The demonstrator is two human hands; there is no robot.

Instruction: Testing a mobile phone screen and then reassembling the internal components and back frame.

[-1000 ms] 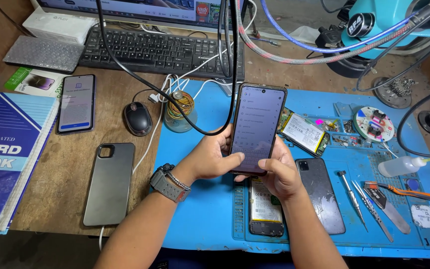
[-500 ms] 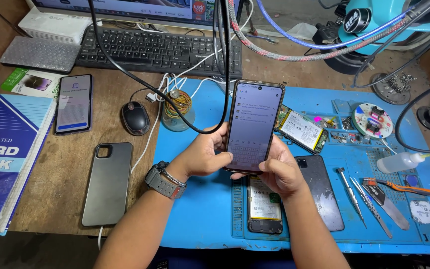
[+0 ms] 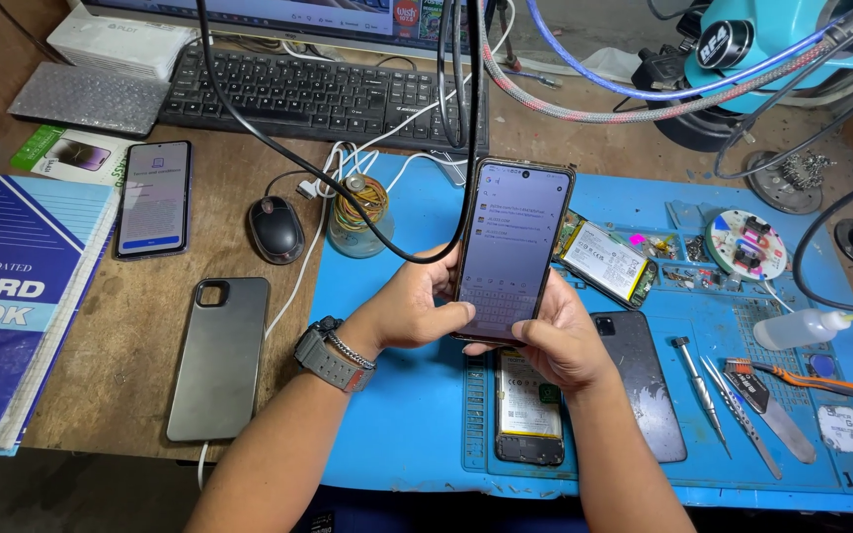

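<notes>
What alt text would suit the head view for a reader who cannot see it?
Both hands, left hand and right hand, hold a lit smartphone upright over a blue work mat. An opened phone lies on the mat beneath it, with hand tools at right; a mouse and keyboard sit behind.

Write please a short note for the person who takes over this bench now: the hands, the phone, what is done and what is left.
Left hand: grips the lit phone on its left edge, thumb over the screen.
Right hand: supports the phone from below and right.
Phone: held upright above the blue mat, screen on, with a keyboard showing.
Done: an opened phone lies on the mat under the hands, a black back cover beside it.
Left: the opened phone is not closed; tools lie at right.
</notes>
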